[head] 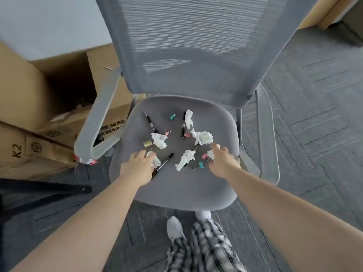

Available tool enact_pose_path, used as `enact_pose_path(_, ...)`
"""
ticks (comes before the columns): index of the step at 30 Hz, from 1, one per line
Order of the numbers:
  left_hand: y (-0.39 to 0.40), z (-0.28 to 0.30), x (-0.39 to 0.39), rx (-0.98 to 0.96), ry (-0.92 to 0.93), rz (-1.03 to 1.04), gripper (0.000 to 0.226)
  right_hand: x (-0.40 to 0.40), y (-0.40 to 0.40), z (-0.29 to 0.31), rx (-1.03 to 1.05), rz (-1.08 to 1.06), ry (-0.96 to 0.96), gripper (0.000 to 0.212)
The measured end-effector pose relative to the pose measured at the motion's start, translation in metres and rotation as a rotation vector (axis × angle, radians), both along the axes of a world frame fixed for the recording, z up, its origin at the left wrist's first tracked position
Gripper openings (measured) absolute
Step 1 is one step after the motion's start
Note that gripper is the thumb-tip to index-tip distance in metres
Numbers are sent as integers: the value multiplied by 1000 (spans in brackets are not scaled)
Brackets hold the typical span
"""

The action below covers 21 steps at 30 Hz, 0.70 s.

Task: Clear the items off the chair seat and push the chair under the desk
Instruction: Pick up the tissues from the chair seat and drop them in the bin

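Observation:
The grey chair seat (176, 185) is below me, and several things are scattered on it. These include crumpled white tissues (203, 138), black pens (150, 122) and coloured binder clips (172, 116). My left hand (137, 165) is at the seat's front left, its fingers curled on a crumpled tissue (155, 160) beside a black pen (165, 162). My right hand (224, 161) is at the front right. Its fingers and thumb are closed around a small tissue piece (210, 154), next to a pink clip (204, 156) and a teal clip (200, 165).
The mesh backrest (196, 46) rises at the far side, with armrests left (98, 130) and right (267, 138). Open cardboard boxes (39, 95) stand close on the left. A black bar (49, 188) lies low on the left. Wooden furniture (324, 12) is at the top right. Grey carpet is all around.

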<state>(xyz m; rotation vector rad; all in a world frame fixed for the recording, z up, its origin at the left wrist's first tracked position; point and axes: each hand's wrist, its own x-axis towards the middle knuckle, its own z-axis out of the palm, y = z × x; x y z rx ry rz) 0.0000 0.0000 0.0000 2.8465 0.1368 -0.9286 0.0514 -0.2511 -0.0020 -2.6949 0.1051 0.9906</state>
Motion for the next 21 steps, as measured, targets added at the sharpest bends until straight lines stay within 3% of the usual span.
enact_pose_path(10, -14, -80, 28, -3, 123, 233, 66, 36, 2, -77, -86, -44, -46, 51)
enact_pose_path(15, -27, -93, 39, 28, 118, 245, 30, 46, -4, -87, -30, -18, -89, 46)
enact_pose_path(18, -28, -87, 46, 15, 84, 256, 31, 55, -7, -82, 60, -28, -137, 24)
enact_pose_path(21, -34, -80, 55, -113, -41, 278, 29, 65, -4, -72, 89, -20, -182, 16)
